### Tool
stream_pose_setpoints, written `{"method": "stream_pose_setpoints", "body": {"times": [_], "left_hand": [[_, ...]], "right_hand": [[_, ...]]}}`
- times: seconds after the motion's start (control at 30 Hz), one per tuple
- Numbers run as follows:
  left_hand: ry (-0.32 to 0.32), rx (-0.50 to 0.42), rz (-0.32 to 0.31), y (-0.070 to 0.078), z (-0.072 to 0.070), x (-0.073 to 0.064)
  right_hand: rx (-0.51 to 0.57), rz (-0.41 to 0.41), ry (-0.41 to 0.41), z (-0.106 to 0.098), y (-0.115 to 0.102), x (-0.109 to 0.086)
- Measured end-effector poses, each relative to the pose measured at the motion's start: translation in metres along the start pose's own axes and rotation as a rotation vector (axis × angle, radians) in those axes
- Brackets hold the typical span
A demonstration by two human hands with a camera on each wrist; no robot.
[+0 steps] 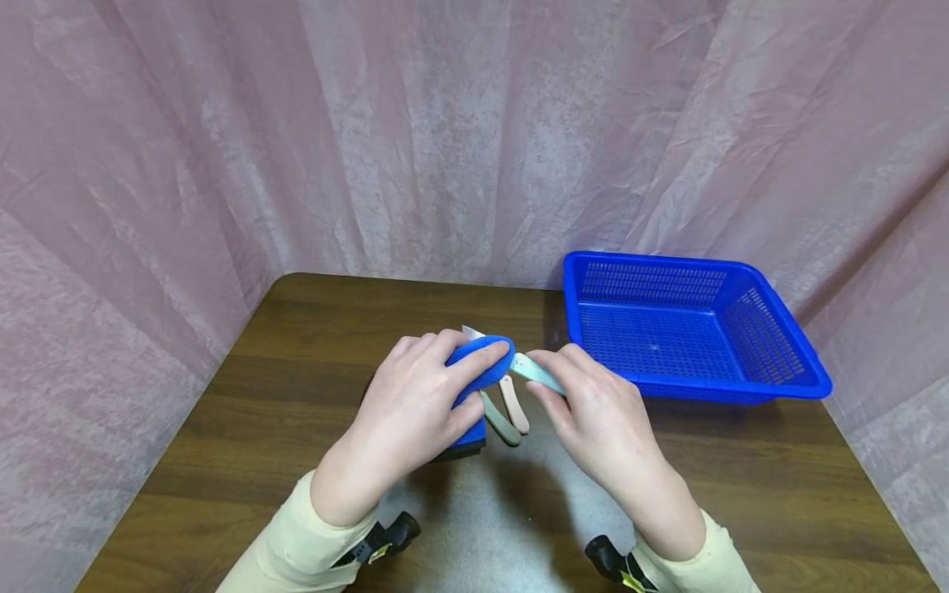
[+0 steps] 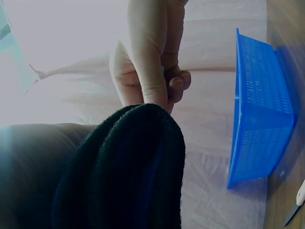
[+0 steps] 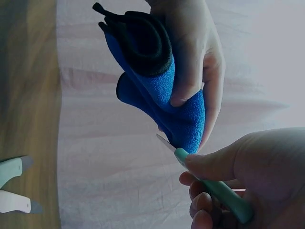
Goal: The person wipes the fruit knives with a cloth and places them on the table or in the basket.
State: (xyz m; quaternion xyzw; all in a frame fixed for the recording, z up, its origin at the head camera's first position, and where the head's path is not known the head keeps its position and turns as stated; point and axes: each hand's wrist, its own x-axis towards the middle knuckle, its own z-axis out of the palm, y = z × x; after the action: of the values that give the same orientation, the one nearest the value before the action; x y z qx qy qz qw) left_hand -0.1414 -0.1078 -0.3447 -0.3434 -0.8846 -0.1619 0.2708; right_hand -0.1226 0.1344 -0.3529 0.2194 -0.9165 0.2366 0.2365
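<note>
Honestly, left hand (image 1: 423, 395) grips the blue cloth (image 1: 485, 358) right at the blade (image 3: 166, 142), right hand (image 1: 600, 408) pinches the mint-handled knife (image 1: 539, 375) above the table (image 1: 311, 354); if that cloth slips, fingers could get nicked

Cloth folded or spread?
Folded: the right wrist view shows the cloth doubled over in several layers, bunched in the left hand, no part laid out flat.
</note>
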Motion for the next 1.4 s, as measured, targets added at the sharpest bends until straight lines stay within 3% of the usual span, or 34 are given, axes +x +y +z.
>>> {"method": "stream_pose_setpoints", "body": {"times": [1.4], "left_hand": [[0.019, 0.035, -0.091, -0.014, -0.004, -0.001]], "right_hand": [[0.000, -0.036, 0.010, -0.001, -0.001, -0.001]]}}
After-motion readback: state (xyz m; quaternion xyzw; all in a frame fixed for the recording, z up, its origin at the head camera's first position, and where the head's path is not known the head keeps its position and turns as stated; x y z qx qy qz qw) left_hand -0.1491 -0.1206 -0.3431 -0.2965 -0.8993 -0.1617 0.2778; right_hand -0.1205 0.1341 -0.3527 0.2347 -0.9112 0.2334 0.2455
